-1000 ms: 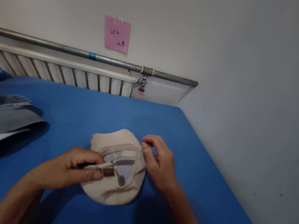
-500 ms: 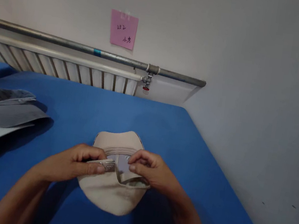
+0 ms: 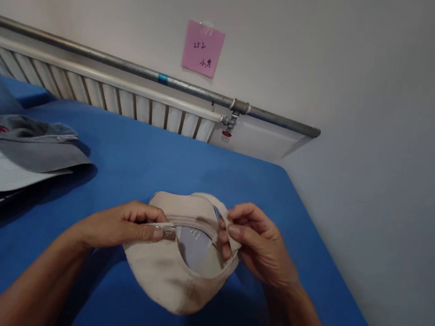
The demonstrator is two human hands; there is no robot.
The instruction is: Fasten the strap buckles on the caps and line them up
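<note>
A cream baseball cap lies between my hands over the blue surface, its back opening facing me and its brim pointing away. With thumb and fingers, my left hand pinches the back strap end beside a metal buckle. My right hand grips the opposite side of the opening, where the strap is drawn outward; some fingers pass inside the loop. Raised lettering shows faintly on the pale lining inside the cap.
Several caps in grey, white and dark navy lie stacked at the left on the blue table. Behind it run a white radiator and a metal pipe with a red valve. A pink note is taped to the wall.
My right hand has moved right, pulling its side of the strap outward, and the cap's back opening is wider. The left hand keeps its pinch. The view has shifted left.
</note>
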